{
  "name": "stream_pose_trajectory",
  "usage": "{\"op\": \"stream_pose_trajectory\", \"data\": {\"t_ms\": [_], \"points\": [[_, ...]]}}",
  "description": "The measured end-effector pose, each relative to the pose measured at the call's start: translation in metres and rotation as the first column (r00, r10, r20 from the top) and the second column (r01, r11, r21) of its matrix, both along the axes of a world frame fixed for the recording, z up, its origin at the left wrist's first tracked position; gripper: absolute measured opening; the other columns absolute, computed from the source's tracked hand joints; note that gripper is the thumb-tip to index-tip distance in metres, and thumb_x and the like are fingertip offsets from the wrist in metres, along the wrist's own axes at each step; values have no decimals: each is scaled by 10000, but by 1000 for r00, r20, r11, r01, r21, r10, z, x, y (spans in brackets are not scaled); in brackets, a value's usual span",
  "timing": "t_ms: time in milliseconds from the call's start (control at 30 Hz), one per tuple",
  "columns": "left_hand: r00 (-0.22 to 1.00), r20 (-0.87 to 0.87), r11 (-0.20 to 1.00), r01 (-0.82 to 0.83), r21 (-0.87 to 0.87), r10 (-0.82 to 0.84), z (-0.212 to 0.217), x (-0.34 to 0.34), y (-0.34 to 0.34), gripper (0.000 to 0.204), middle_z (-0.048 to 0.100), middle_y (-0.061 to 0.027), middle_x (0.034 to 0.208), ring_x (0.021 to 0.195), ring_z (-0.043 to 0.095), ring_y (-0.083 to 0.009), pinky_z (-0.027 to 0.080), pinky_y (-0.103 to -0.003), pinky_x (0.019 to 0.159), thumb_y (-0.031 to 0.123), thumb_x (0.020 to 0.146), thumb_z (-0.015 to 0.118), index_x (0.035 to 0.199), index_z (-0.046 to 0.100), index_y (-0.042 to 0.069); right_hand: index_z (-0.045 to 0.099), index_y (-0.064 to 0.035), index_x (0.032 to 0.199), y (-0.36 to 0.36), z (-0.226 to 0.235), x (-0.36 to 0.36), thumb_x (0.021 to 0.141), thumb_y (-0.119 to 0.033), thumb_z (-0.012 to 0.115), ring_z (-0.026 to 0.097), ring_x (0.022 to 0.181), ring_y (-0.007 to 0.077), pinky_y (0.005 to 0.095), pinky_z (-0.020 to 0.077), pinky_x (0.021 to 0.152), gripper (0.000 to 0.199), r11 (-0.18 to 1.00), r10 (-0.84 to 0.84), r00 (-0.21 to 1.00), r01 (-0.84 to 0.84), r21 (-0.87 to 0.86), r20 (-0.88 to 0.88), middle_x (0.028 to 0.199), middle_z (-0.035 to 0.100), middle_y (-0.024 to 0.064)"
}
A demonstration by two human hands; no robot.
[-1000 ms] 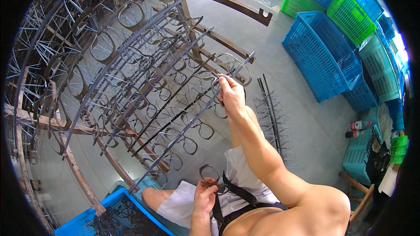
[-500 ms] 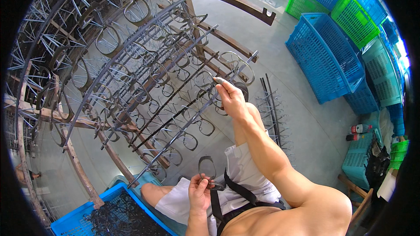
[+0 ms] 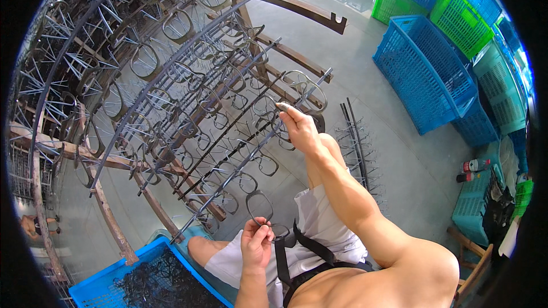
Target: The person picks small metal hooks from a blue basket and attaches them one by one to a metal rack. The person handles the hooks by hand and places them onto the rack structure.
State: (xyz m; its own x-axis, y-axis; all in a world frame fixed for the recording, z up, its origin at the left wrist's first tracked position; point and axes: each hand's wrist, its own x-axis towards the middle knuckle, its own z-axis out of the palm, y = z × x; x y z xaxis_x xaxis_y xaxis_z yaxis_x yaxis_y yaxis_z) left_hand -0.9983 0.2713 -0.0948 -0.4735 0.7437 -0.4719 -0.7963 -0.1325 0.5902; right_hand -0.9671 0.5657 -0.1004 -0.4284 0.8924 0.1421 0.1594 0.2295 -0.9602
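My left hand (image 3: 256,245) is closed on a dark eyeglass frame (image 3: 272,211), low in front of my lap. Its two empty lens rims show above and beside my fingers. Farther forward, my right hand (image 3: 299,130) reaches to the near bar (image 3: 228,179) of a metal rack. Thumb and fingers are pinched at the rim of another eyeglass frame (image 3: 268,101) on that bar; the exact contact is partly hidden. More eyeglass frames (image 3: 145,61) hang on thin prongs along the rack's rows.
A blue crate (image 3: 165,240) of tangled dark pieces stands at lower left. Loose pronged bars (image 3: 357,142) lie on the floor right of my arm. Blue crates (image 3: 422,74) and green crates (image 3: 461,23) are stacked at right. Another person (image 3: 39,225) shows at far left.
My left hand has turned the eyeglass frame and raised it slightly toward the rack. My right hand stays pinched at nearly the same place. The view has shifted a little.
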Motion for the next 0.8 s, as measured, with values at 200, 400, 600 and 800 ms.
{"op": "stream_pose_trajectory", "data": {"t_ms": [200,400,600,800], "points": [[1000,-14,999,19,27,-19,5,4,3,191,604,-91,936,705,545,-126,439,-246,621,-41,827,584,997,592,45,598,-106,1153,1,0,3,913,-206,561,438,464,99,277,389,463,263,999,31,999,-31,5,-26,540,467,45],[1000,-7,1000,22,7,-22,7,10,3,202,602,-87,928,716,553,-140,450,-261,633,-46,819,579,1002,581,40,598,-85,1141,6,-9,1,924,-195,546,396,465,62,233,327,430,249,994,-19,989,2,-108,-147,573,470,-33],[993,-112,1000,-26,1,26,15,13,9,221,598,-78,924,729,567,-146,463,-270,617,-36,811,584,1014,553,45,536,-25,1193,6,-10,6,929,-210,529,460,516,56,209,380,467,323,902,-59,930,-105,-418,-362,623,518,-16],[841,-533,965,-58,-254,-90,35,4,26,176,663,-86,829,633,569,-104,466,-235,573,47,801,688,944,607,-15,450,-53,1264,-78,38,46,824,-204,613,355,1177,386,472,297,980,492,922,-46,979,-35,386,198,1276,379,228]]}}
